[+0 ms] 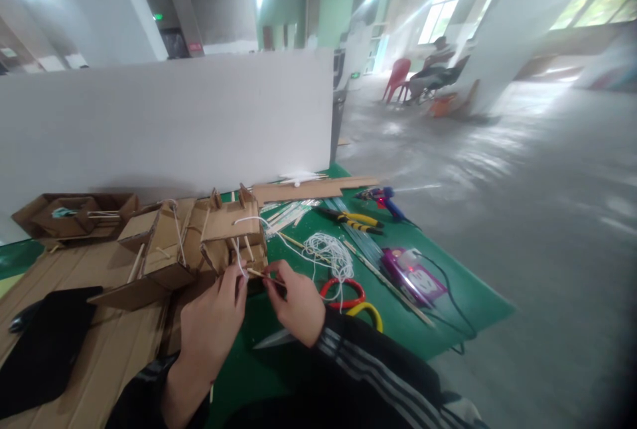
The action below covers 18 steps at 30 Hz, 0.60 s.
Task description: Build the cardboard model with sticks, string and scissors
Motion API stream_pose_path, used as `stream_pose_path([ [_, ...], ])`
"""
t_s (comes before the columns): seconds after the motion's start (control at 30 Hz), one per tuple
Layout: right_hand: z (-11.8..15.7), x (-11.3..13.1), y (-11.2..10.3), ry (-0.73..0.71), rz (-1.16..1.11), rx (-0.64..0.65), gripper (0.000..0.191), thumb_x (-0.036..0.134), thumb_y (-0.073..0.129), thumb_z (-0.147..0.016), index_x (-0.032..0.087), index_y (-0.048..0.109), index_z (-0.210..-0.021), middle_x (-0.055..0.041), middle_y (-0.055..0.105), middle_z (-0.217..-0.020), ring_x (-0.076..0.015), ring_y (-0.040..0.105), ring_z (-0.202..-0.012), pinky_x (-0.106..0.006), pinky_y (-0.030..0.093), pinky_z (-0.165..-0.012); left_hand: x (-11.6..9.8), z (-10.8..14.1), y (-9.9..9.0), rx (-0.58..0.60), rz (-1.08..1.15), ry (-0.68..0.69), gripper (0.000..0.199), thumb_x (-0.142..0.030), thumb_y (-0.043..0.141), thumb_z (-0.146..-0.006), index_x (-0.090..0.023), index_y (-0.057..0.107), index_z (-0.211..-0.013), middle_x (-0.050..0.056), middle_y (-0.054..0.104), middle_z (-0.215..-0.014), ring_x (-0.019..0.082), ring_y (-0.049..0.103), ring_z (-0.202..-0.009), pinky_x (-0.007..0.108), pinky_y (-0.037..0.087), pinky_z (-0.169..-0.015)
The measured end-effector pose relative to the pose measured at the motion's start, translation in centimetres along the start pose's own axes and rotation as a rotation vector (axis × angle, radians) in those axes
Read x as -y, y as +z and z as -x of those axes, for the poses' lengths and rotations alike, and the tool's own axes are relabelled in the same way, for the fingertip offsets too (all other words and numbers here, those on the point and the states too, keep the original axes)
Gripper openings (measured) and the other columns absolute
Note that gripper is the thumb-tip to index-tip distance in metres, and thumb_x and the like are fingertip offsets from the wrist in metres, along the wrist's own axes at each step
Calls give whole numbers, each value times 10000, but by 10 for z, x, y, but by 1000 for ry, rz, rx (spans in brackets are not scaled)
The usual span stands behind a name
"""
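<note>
- Green table point(482, 309): beneath both hands.
- Cardboard model point(231, 222): just beyond the left hand, its near edge by the fingertips.
- Left hand point(212, 316): fingertips pinching white string point(331, 255), whose tangled coil lies beyond the right hand.
- Right hand point(301, 304): thumb and finger grasping a thin wooden stick point(257, 274), which points toward the left fingertips.
- Scissors point(362, 294): red and yellow handles right of the right hand.
- Purple power strip point(402, 271), hot glue gun point(391, 205), pliers point(365, 219): farther out, beyond and right of that hand.
</note>
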State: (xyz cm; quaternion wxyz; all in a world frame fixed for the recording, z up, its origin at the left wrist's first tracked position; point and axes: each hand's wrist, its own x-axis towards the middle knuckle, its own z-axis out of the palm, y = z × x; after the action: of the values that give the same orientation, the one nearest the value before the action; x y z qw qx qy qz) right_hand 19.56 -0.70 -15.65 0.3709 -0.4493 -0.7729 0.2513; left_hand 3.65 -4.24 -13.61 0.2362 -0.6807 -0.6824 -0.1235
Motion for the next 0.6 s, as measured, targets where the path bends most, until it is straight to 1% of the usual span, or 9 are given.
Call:
stream_pose_path([
  [0.13,0,1,-1,4,26,0,72,208,501,-902,204,569,-926,22,630,-641,-131,587,-549,-198,352,-529,1,0,0,-10,12,-5,229,-344,473,-976,-255,616,-1131,10,784,-875,196,714,-633,278,379,-494],
  [0.3,-1,2,-1,-3,59,-5,119,246,487,-927,204,595,-898,33,585,-568,-121,553,-503,-201,305,-508,3,2,2,-30,32,-18,209,-342,485,-972,-272,604,-1128,-14,781,-878,191,721,-654,281,388,-505],
  [0.43,-1,1,1,-6,83,-10,165,280,477,-946,200,611,-891,24,590,-562,-120,552,-498,-198,307,-517,3,3,4,-50,47,-13,195,-344,503,-965,-278,602,-1119,-24,781,-882,186,722,-655,284,401,-510],
  [0.6,0,-1,3,-11,104,-12,173,283,483,-947,195,616,-883,1,639,-619,-130,595,-547,-202,314,-540,2,2,4,-73,70,0,190,-330,514,-960,-260,604,-1113,-13,783,-923,184,728,-680,275,422,-531],
])
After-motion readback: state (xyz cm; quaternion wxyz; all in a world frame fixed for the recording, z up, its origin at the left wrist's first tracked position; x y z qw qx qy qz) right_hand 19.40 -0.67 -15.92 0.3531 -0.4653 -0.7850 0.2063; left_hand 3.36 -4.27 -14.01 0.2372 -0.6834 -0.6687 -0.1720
